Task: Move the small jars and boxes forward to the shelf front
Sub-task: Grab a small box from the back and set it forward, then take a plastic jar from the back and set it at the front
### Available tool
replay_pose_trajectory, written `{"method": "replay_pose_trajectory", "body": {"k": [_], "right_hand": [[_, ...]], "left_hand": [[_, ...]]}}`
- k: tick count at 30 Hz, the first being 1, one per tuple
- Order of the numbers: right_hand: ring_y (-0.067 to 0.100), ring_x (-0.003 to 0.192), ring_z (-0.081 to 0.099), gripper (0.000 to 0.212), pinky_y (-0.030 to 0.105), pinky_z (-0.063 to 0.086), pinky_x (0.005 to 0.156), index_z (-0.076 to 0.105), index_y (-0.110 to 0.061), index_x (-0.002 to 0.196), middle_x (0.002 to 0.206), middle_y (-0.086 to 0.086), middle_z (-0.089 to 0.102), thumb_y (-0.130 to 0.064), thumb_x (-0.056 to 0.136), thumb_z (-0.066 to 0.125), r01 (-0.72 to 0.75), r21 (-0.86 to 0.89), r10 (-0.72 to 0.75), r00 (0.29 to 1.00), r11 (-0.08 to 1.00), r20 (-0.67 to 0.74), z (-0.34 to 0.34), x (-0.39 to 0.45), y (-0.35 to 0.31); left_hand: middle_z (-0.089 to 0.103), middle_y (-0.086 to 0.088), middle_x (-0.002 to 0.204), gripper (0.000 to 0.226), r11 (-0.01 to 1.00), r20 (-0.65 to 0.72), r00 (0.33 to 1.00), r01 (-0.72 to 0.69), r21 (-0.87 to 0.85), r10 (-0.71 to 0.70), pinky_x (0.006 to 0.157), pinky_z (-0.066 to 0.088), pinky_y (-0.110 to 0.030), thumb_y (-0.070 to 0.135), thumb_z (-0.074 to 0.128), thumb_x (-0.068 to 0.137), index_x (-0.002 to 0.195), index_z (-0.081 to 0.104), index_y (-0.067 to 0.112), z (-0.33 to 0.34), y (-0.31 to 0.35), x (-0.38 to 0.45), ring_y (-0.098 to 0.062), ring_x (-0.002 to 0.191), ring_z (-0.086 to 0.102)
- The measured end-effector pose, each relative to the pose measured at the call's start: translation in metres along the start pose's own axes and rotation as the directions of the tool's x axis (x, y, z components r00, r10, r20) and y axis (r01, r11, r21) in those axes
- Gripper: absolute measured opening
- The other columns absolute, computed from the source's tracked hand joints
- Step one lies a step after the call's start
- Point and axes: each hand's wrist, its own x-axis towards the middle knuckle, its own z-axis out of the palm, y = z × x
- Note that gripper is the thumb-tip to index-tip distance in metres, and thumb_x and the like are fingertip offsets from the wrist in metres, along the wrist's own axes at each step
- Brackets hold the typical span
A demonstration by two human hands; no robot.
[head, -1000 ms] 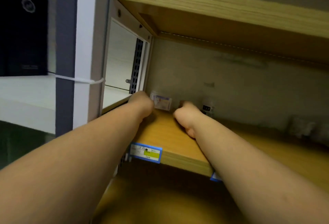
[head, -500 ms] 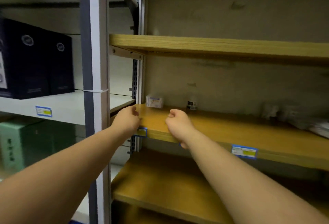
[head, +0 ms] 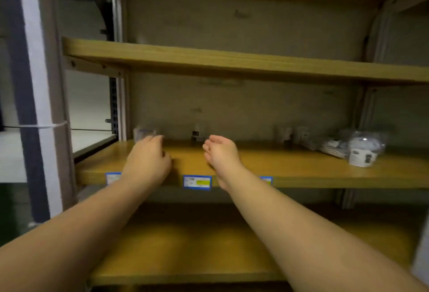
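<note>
A small white box (head: 143,133) stands at the back left of the wooden middle shelf (head: 290,164). A small dark-labelled jar (head: 196,136) stands at the back, a little to its right. My left hand (head: 147,160) reaches over the shelf with relaxed fingers, its fingertips just in front of the box; whether they touch it is unclear. My right hand (head: 221,154) hovers over the shelf beside the jar, fingers loose, holding nothing. Farther right at the back stand two more small pale boxes (head: 292,135), blurred.
A clear-wrapped white tub (head: 363,152) and flat packets (head: 329,146) lie at the shelf's right. Blue price tags (head: 197,182) line the front edge. An upper shelf (head: 232,62) hangs above and a lower shelf (head: 209,252) lies below. A grey-white upright (head: 34,96) stands left.
The view has drawn back and swung right, showing more of the shelf. Both hands moved from the front edge in over the shelf, toward the box and the jar.
</note>
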Motion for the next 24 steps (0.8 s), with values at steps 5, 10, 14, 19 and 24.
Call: {"method": "replay_pose_trajectory", "body": {"k": [5,10,14,19,24], "right_hand": [[0.019,0.124,0.056,0.042,0.038,0.046,0.106,0.051,-0.019,0.143,0.138,-0.001,0.059,-0.018,0.102,0.046,0.051,-0.189,-0.08,0.986,0.981,-0.147,-0.123,0.009,0.004],[0.016,0.076,0.054,0.049,0.025,0.039,0.056,0.05,-0.015,0.144,0.131,0.009,0.061,-0.009,0.096,0.043,-0.005,-0.378,-0.082,0.974,0.926,-0.211,-0.255,0.025,-0.007],[0.017,0.077,0.052,0.051,0.026,0.039,0.058,0.051,-0.017,0.142,0.131,0.013,0.062,-0.011,0.092,0.044,0.008,-0.422,-0.079,0.986,0.906,-0.15,-0.316,0.048,-0.003],[0.019,0.111,0.06,0.043,0.037,0.051,0.095,0.054,-0.019,0.14,0.136,0.001,0.059,-0.018,0.098,0.046,0.06,-0.323,-0.072,0.997,0.944,-0.024,-0.342,0.057,0.011],[0.022,0.129,0.051,0.042,0.035,0.041,0.105,0.055,-0.02,0.141,0.142,0.0,0.056,-0.015,0.1,0.046,0.124,-0.344,-0.128,0.992,0.931,0.012,-0.344,0.054,0.012]], "left_hand": [[0.052,-0.006,0.145,0.052,0.988,0.186,0.978,-0.075,-0.132,0.099,0.106,0.044,-0.036,0.019,0.048,0.095,0.147,0.046,0.018,0.047,0.11,-0.009,-0.026,0.131,0.05],[0.054,-0.006,0.144,0.05,0.937,0.327,0.941,0.029,-0.348,0.092,0.099,0.047,-0.03,0.016,0.044,0.099,0.149,0.044,0.015,0.106,0.233,-0.017,-0.025,0.123,0.056],[0.058,-0.01,0.138,0.045,0.898,0.306,0.952,0.137,-0.419,-0.003,0.093,0.043,-0.025,0.011,0.045,0.097,0.142,0.051,0.011,0.143,0.311,-0.011,-0.027,0.122,0.057],[0.054,-0.013,0.143,0.045,0.851,0.304,0.939,0.289,-0.439,-0.162,0.104,0.037,-0.028,0.009,0.044,0.098,0.143,0.049,0.007,0.177,0.356,0.006,-0.029,0.132,0.049],[0.057,-0.015,0.14,0.047,0.844,0.274,0.924,0.362,-0.395,-0.267,0.106,0.044,-0.033,0.011,0.045,0.095,0.141,0.053,0.008,0.191,0.348,0.0,-0.032,0.127,0.053]]}}
